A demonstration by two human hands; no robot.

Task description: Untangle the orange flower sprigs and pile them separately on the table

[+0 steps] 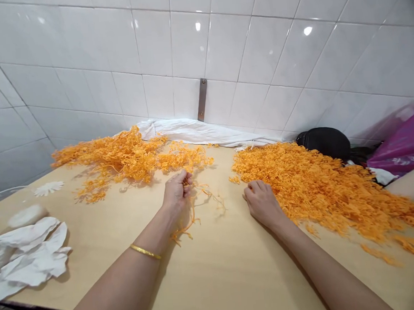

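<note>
The left hand (177, 191) pinches a thin orange sprig (193, 208) between thumb and fingers near the middle of the tabletop (216, 273), its loose stems hanging to the near side and trailing right. The right hand (263, 202) has its fingers curled in just beside the near left edge of the right pile (317, 184); the fingertips are hidden, so I cannot tell whether they grip anything. A strip of bare surface lies between the hands, widening into open room on the near side between the forearms.

On the far left, the tangled left pile (128, 156) reaches close to the left hand. A white cloth (198, 132) runs along the far edge, against the tiled wall (155, 44). The right pile spreads toward the right edge, with a black object (326, 142) and a purple bag (403, 142) beyond it. Crumpled white material (39, 254) occupies the near left corner.
</note>
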